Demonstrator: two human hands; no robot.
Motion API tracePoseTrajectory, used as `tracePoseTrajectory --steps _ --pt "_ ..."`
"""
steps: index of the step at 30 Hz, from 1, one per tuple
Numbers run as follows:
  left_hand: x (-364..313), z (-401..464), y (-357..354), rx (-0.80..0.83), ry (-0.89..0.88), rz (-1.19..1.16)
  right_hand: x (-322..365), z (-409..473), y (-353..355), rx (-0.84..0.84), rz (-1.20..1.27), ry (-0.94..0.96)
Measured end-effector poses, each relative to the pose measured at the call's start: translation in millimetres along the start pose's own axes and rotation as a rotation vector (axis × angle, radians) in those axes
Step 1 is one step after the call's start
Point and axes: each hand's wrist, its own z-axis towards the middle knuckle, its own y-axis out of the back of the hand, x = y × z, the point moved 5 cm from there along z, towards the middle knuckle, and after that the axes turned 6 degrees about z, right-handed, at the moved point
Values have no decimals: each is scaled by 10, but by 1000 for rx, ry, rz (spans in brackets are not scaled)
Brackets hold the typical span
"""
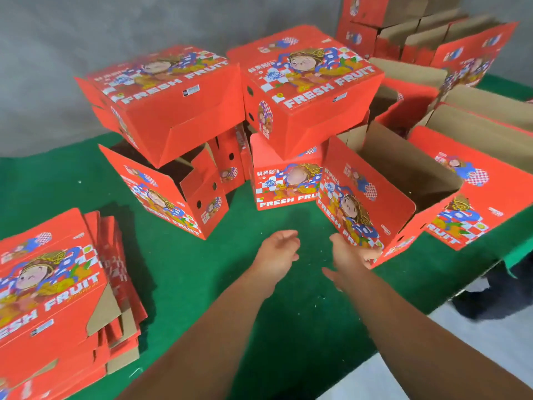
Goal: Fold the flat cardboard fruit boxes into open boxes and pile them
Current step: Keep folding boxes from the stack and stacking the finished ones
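The right hand point(350, 254) is at the near bottom corner of an open box point(386, 194), its fingers under or against the red printed side; whether they curl round the edge cannot be told, as the tips are blurred against the cardboard. The left hand point(278, 254) hangs just beside it over the green table point(202, 269), fingers loose and spread, holding nothing and touching nothing.

The open box stands tilted on the table, its brown inside showing and its mouth facing up and to the right. Just behind the hands stands a small red box point(284, 183), and on it rests a closed-looking box point(308, 85) with "FRESH FRUIT" on top. To the left another such box point(170, 96) sits skewed on an open one point(170, 192). At the left edge lies a stack of flat boxes point(57, 298), printed side up. To the right more open boxes point(487, 145) lie crowded together, and a further pile point(403, 27) stands against the grey wall point(86, 30).
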Motion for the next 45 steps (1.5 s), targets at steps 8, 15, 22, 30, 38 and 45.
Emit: tracePoseTrajectory --steps 8,15,22,30,38,45 --pt "516 -94 618 -303 31 -235 -621 -836 -1053 632 -297 151" --pt "1123 -598 1540 -647 50 -255 -1285 -1623 -1723 945 -733 263" --pt "1680 -1175 2500 -880 227 220 -1869 -2228 -2154 1149 -855 219" --pt "2279 -1430 2899 -487 452 753 -2316 -2489 -2700 1152 -832 138" --pt "2527 -1679 3035 -530 214 869 -2478 -2375 -2823 870 -691 103" --pt "2897 -2086 3583 -680 307 1060 -2266 -2141 -2384 619 -283 -102"
